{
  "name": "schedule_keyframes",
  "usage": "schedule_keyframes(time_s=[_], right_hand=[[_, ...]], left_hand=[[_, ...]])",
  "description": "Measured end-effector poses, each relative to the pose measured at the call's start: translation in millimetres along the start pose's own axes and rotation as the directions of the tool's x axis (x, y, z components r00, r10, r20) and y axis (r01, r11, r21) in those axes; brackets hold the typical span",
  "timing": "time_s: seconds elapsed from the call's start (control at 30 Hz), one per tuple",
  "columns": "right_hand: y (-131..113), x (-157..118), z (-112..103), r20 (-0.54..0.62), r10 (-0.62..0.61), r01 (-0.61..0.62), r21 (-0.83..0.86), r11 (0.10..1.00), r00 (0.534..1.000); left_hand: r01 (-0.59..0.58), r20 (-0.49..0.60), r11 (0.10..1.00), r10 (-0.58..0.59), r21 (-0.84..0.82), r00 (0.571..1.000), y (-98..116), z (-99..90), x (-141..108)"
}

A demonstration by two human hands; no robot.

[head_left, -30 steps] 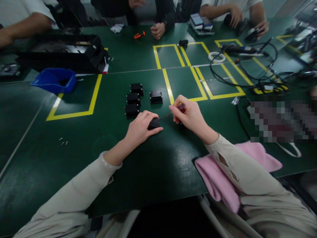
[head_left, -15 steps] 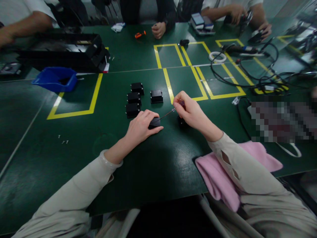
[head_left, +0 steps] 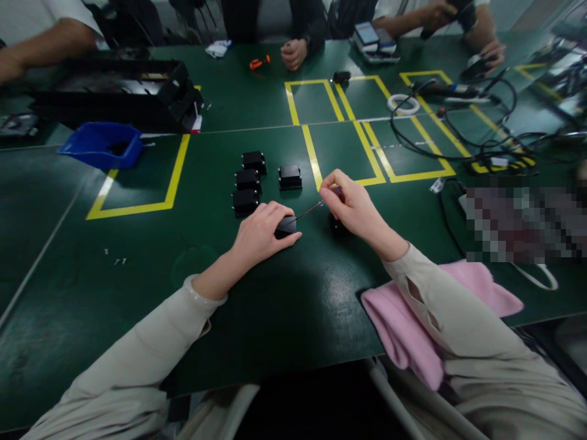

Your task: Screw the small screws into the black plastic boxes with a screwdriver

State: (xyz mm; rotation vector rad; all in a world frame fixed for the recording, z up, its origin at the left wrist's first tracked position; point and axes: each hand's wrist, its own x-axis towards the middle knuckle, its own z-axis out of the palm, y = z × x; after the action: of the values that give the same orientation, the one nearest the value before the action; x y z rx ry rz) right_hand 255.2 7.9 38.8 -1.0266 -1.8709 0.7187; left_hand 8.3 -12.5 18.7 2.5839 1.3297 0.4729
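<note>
At far left on the surface (head_left: 284,318), a blue bin (head_left: 87,145) stands before black trays (head_left: 110,113), overlapping a yellow outline (head_left: 132,214). Nearer lie a few pale screws (head_left: 117,261), well apart from the hands. Three boxes (head_left: 246,201) form a column, the nearest just beyond the left hand (head_left: 259,235). That hand holds a black block (head_left: 287,227) between thumb and fingers (a lone box (head_left: 290,175) stands a little behind it). From the block, the driver (head_left: 320,203) slants up into the right hand (head_left: 346,201), whose fingers close around its handle. Another box (head_left: 337,227) crowds that hand from below, partly hidden. Farther right, a pink cloth (head_left: 394,324) lies beneath the sleeve (head_left: 440,305); beyond are a white ring (head_left: 403,111) and tangled cables (head_left: 483,146).
</note>
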Motion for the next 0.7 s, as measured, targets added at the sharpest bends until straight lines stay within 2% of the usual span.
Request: schedule_keyframes(time_s=[0.7], right_hand=[[6.9, 0.1, 0.2, 0.023, 0.029, -0.03, 0.035, 0.999, 0.999]], left_hand=[[-0.014, -0.006, 1.0, 0.014, 0.005, 1.0, -2.5, 0.9, 0.7]])
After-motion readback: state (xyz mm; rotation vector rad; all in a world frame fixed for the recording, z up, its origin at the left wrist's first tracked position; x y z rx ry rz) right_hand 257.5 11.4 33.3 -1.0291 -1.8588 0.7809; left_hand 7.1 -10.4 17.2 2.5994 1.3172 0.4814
